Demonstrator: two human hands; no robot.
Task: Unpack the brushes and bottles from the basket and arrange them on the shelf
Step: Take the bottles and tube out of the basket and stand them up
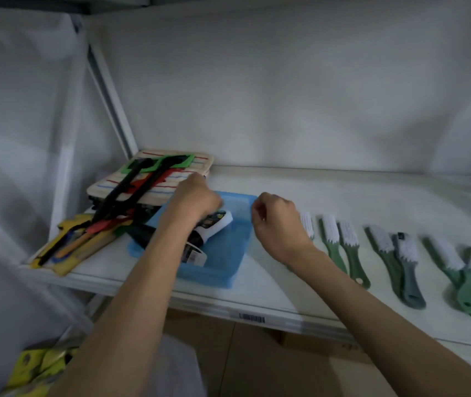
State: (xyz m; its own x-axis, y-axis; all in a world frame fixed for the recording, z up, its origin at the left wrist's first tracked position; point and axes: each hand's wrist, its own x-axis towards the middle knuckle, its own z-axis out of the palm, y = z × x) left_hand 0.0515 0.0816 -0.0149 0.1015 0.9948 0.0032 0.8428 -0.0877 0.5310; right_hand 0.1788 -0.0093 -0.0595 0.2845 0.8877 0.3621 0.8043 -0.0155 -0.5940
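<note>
A blue plastic basket (228,253) sits on the white shelf (343,190), left of centre. Inside it lie a white bottle with a dark label (220,226) and a dark item (142,234). My left hand (197,202) reaches down into the basket, its fingers curled over the bottle's upper end. My right hand (277,222) is closed at the basket's right rim. Several green-handled brushes with white bristles (386,253) lie in a row on the shelf to the right of the basket. One brush (306,223) is partly hidden behind my right hand.
A striped cloth pad (171,183) carrying black-handled tools with green heads (154,167) lies at the back left. Yellow packaged tools (68,247) lie at the front left. The shelf's front edge bears a barcode label (253,318). Yellow packets (33,368) sit below.
</note>
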